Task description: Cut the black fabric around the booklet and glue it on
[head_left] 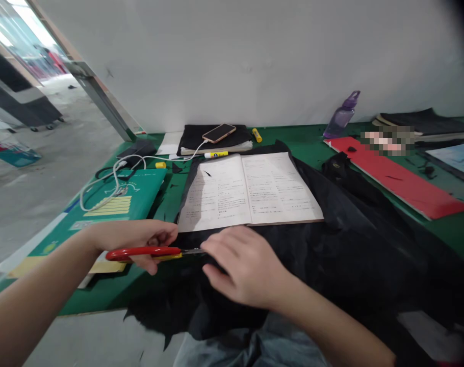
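Scissors (pixel 146 252), red-handled, in left hand (pixel 138 237)

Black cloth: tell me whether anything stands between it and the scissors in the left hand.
Yes: the right hand has its fingers at the tip end of the scissors, over the black cloth. Nothing else visible stands between; contact with the cloth is unclear.
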`<state>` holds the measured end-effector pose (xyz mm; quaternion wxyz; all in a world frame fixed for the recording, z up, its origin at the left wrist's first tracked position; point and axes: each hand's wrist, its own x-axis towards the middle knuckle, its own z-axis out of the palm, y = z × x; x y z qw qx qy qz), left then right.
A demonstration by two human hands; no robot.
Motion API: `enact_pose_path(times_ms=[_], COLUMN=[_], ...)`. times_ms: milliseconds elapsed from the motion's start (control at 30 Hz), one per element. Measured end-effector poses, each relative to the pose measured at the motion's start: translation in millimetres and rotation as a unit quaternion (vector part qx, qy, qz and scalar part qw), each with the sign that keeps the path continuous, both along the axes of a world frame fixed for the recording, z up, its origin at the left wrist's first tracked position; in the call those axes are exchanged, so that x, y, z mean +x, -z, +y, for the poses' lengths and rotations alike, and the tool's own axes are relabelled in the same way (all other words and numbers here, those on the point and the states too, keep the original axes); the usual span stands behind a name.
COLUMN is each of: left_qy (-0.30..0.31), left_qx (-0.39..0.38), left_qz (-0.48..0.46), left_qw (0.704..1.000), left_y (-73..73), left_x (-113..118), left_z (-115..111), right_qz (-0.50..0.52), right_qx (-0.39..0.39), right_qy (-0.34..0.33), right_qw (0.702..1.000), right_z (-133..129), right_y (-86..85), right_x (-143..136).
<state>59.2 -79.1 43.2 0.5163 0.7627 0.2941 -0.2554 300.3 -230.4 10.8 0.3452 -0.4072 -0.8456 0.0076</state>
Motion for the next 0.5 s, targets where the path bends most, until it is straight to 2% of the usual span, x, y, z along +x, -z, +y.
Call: enact_pose_path(times_ms=[100, 200, 400, 433, 500], left_qy=[0.002, -0.019, -0.109, -0.116, -0.152], left_qx=[-0.004, -0.013, -0.073, -0.061, 0.032], left_qz=[-0.015, -0.025, -0.008, -0.006, -0.055], left_qw=[1.000, 0.999, 0.991, 0.991, 0.986], left_y=[0.1, -3.2, -16.5, -17.1, -16.6], left_x=[-1.7, -2.6, -8.5, -11.6, -19.1], left_z=[-1.5, -5.8, -13.0, -13.3, -14.6], right_qz=[-0.038, -0.106, -0.160, -0.160, -0.155], right_qx=[-0.063, -0.132, -0.218, -0.223, -0.230], right_qy=[0.016, 0.015, 0.025, 0.027, 0.030], right_qw=[0.997, 0.985, 0.963, 0.961, 0.960], right_z=[7.6, 11.7, 13.7, 13.5, 13.1], right_y=[4.0, 16.7, 35.0, 35.6, 35.7], right_x=[33.8, 59.0, 72.8, 72.8, 72.9])
